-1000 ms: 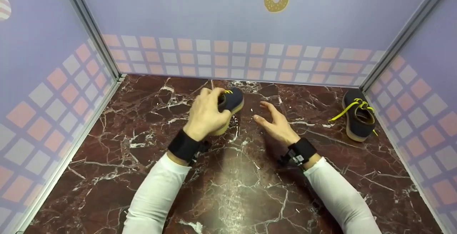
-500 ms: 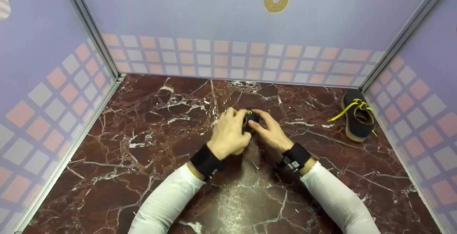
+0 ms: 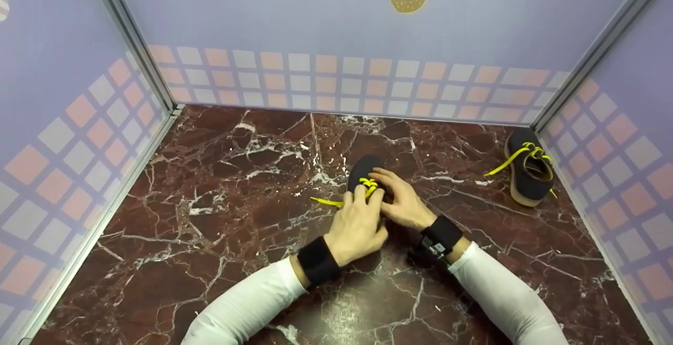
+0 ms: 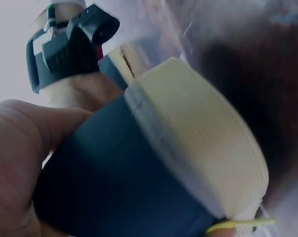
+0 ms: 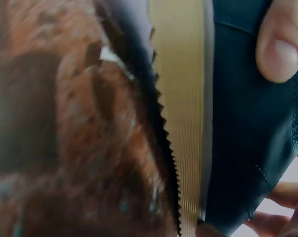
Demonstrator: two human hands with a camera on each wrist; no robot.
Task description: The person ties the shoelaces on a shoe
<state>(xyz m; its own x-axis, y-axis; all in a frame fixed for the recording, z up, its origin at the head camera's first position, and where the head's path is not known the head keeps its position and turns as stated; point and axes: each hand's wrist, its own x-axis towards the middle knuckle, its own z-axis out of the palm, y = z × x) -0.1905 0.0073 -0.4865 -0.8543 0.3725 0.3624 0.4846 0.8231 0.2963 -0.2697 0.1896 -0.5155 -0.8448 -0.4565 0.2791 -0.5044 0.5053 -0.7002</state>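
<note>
A dark navy shoe (image 3: 363, 169) with yellow laces (image 3: 369, 184) is between both hands, toe pointing to the far wall. My left hand (image 3: 357, 229) holds it from the heel end, fingers reaching over the opening near the laces. The left wrist view shows the heel (image 4: 119, 173) and ribbed cream sole (image 4: 203, 133) close up, the thumb along the upper. My right hand (image 3: 405, 203) grips the shoe's right side. In the right wrist view its thumb (image 5: 282, 57) presses on the upper above the sole (image 5: 181, 98). One lace end trails left.
A matching shoe (image 3: 531, 176) with yellow laces stands at the right by the side wall (image 3: 610, 166). Purple panels with checks enclose the dark red marbled surface (image 3: 236, 198) at the back and both sides.
The shoe has come nearer and to the right, turned from tilted to toe facing the far wall. The right hand has gone from apart to gripping it. The other shoe stays put.
</note>
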